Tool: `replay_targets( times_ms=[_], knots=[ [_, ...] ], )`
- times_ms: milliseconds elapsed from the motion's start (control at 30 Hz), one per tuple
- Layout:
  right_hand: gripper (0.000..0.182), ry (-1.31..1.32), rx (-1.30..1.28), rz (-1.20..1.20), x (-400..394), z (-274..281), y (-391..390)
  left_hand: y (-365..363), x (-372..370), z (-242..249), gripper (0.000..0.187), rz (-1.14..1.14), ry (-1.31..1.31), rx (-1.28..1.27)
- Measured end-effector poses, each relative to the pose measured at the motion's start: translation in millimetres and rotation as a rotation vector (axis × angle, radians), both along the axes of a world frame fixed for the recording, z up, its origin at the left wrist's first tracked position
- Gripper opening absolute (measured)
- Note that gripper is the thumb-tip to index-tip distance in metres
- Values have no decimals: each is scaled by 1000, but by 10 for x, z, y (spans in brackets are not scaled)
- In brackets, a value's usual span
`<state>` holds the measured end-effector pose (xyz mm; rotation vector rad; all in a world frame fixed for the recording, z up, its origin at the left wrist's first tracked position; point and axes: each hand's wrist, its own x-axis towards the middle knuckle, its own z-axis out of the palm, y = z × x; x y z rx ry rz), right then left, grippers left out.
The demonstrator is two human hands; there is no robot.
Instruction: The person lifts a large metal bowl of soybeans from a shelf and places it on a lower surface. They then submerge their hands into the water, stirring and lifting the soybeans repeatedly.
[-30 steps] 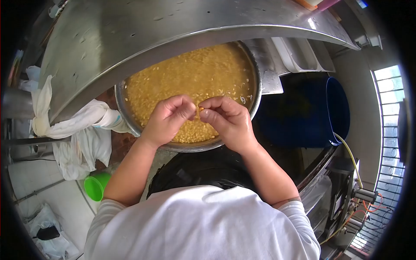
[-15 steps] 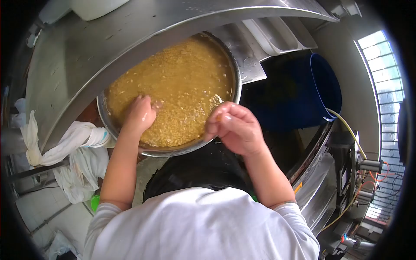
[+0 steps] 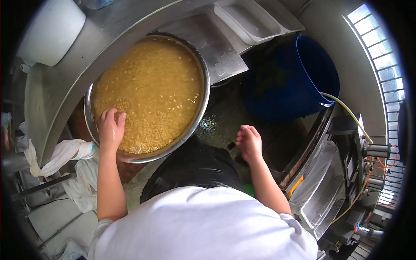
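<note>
A wide steel basin holds cloudy yellow water with many pale yellow soaked beans or kernels; their exact kind cannot be told. At the basin's near left side, my left hand hovers at the water's surface, fingers apart, with nothing visible in it. My right hand is outside the basin, to its right, above the wet floor. Its fingers are curled in, and whatever they may hold is hidden.
A large blue barrel lies tilted at the right, with a yellowish hose by its mouth. Steel counter curves over the basin's far left. White trays sit at the back. White cloths hang at left.
My right hand, earlier pinched over the basin's rim with a small orange-brown spot at the fingers, has moved right, away from the basin. My left hand has lifted slightly from the beans. The view has shifted.
</note>
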<state>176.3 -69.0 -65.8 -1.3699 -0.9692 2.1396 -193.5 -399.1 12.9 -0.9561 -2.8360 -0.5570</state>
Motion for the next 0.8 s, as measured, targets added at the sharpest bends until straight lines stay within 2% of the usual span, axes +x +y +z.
replay_targets(
  times_ms=[67,133,200,233,267,333,367,433,467,500,533,567,600,633,700,800],
  knots=[
    [9,-14,133,130,-227,114,-12,-65,46,-12,49,43,10,-102],
    [15,-64,363,323,-434,247,-23,-108,62,-78,51,65,4,-98],
    [18,-77,701,440,-674,316,-75,-152,141,-57,54,106,-5,-98],
    [17,-56,886,465,-798,527,-146,-134,185,0,54,105,-37,-80],
    [17,-32,880,490,-929,664,-209,-121,222,67,55,109,-68,-60],
    [21,149,1206,535,-1180,879,-332,-111,260,166,56,155,-69,-81],
    [21,171,1203,552,-1296,984,-382,-125,249,187,61,157,-137,-107],
    [42,114,1396,895,-1529,1140,-445,-108,171,172,65,180,-198,-122],
    [42,141,1402,907,-1658,1042,-465,-106,98,130,73,211,-309,-180],
    [56,20,1475,1008,-1812,839,-495,-137,20,104,80,244,-418,-239],
    [71,-111,1545,1100,-1952,739,-532,-133,-31,100,80,266,-406,-238],
    [97,-357,1421,1378,-2046,1012,-546,-84,-90,74,85,282,-432,-263],
    [97,-350,1426,1378,-2163,1000,-561,-52,-160,44,90,291,-464,-289],
    [105,-440,1382,1426,-2272,956,-565,-62,-248,-43,90,293,-465,-287],
    [121,-646,1353,1493,-2465,1054,-587,-39,-437,-267,83,364,-499,-205],
    [129,-680,1350,1527,-2806,800,-462,-19,-750,-567,77,392,-578,-92]
  ],
)
